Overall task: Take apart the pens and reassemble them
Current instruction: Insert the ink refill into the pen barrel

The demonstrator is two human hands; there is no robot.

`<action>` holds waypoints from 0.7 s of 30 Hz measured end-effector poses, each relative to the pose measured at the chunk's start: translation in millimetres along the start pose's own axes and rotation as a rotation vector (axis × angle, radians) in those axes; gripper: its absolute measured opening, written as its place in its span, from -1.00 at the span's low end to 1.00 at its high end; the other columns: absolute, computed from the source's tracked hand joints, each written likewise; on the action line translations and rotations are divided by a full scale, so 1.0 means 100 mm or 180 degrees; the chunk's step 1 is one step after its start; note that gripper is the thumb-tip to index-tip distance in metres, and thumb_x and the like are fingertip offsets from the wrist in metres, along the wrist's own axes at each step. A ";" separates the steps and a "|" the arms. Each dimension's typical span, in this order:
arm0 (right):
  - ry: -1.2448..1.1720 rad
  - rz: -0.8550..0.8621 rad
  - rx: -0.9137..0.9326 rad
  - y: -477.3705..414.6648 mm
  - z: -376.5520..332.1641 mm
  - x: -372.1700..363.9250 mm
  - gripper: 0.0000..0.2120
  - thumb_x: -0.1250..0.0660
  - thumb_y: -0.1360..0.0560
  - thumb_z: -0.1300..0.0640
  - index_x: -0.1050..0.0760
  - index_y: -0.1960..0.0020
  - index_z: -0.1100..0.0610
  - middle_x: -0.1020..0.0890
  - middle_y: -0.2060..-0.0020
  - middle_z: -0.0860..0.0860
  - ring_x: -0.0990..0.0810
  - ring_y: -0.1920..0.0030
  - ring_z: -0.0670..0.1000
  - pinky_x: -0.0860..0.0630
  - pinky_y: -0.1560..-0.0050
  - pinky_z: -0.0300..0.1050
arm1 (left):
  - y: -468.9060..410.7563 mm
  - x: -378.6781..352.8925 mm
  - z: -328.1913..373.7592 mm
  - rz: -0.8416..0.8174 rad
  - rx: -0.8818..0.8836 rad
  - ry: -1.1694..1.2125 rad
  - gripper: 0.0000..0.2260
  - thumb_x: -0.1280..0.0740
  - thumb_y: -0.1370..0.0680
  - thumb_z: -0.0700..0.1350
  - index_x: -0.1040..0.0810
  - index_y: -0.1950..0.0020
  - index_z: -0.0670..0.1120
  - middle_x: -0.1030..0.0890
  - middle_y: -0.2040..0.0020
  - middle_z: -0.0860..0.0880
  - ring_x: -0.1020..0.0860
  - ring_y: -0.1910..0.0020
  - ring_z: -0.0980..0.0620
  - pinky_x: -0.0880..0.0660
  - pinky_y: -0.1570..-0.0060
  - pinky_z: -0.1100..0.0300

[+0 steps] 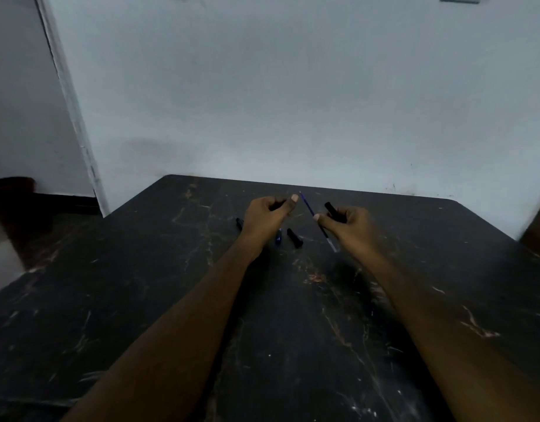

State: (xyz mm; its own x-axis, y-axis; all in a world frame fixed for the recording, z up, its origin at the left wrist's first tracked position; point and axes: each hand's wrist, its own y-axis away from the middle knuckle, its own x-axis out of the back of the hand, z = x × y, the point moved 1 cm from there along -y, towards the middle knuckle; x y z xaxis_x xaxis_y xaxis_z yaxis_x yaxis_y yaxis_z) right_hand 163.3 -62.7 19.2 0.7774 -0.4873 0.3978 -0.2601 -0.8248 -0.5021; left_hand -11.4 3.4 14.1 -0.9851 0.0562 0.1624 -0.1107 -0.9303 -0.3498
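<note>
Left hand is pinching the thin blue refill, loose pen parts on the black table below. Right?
No: the head view shows the right hand pinching the thin blue refill, not the left hand. Loose pen parts do lie on the black table below.

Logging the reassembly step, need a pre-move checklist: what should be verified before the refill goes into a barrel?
1. Right hand pinches the refill: ok.
2. Right hand also holds a black piece: ok.
3. Left hand grips a dark part: ok; which part, cannot tell.
4. Refill seated in a barrel: not ok, it is bare.
5. Spare parts on the table: black cap-like piece, blue piece, half-hidden piece: ok.
6. Refill tip condition: cannot tell.
</note>
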 end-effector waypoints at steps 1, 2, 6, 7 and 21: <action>-0.0025 -0.0038 0.0035 0.01 -0.02 -0.02 -0.63 -0.46 -0.43 0.05 -0.49 0.43 0.26 -0.35 0.64 -0.11 -0.28 0.61 -0.17 -0.17 0.53 -0.29 | 0.01 -0.01 0.02 -0.0053 0.0020 0.0151 -0.69 -0.40 -0.51 0.13 -0.68 0.20 -0.10 -0.70 0.24 -0.01 -0.57 0.34 0.31 -0.44 0.36 0.44; -0.0054 -0.0064 0.0060 0.02 -0.03 -0.04 -0.62 -0.46 -0.43 0.05 -0.51 0.39 0.31 -0.35 0.63 -0.11 -0.27 0.60 -0.17 -0.17 0.52 -0.28 | 0.02 -0.01 0.04 -0.0099 0.0036 0.0291 -0.73 -0.41 -0.51 0.12 -0.69 0.18 -0.07 -0.70 0.25 0.05 -0.57 0.34 0.35 -0.41 0.39 0.48; -0.0228 -0.0122 0.0131 0.05 -0.06 -0.06 -0.68 -0.45 -0.45 0.08 -0.48 0.43 0.14 -0.38 0.66 -0.14 -0.30 0.61 -0.19 -0.19 0.53 -0.34 | 0.03 -0.01 0.08 -0.0183 -0.0045 0.0571 -0.82 -0.43 -0.52 -0.02 -0.67 0.19 -0.10 -0.67 0.37 0.15 -0.56 0.38 0.35 -0.40 0.42 0.48; -0.0262 -0.0113 0.0147 0.05 -0.07 -0.07 -0.68 -0.45 -0.45 0.08 -0.48 0.43 0.13 -0.38 0.65 -0.13 -0.30 0.60 -0.19 -0.20 0.52 -0.32 | 0.03 -0.01 0.09 -0.0208 -0.0094 0.0597 -0.84 -0.44 -0.52 -0.05 -0.66 0.21 -0.09 -0.66 0.38 0.15 -0.56 0.38 0.34 -0.41 0.40 0.47; 0.0199 -0.0313 -0.0013 0.11 -0.15 -0.09 -0.50 -0.14 -0.42 -0.37 -0.57 0.04 0.02 -0.55 0.28 -0.13 -0.49 0.28 -0.17 -0.32 0.31 -0.20 | 0.01 0.08 0.14 0.0297 0.0164 0.1059 -0.82 -0.33 -0.60 -0.10 -0.59 0.15 -0.15 -0.67 0.23 0.01 -0.44 0.51 0.13 -0.37 0.54 0.37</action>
State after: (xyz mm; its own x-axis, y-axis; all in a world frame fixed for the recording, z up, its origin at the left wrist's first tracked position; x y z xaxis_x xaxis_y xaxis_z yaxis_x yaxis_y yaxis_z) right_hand 145.1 -71.9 21.7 0.7620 -0.4208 0.4922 -0.1867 -0.8706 -0.4553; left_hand -17.7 -2.6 27.9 -0.9805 0.0772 -0.1808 -0.0197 -0.9536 -0.3004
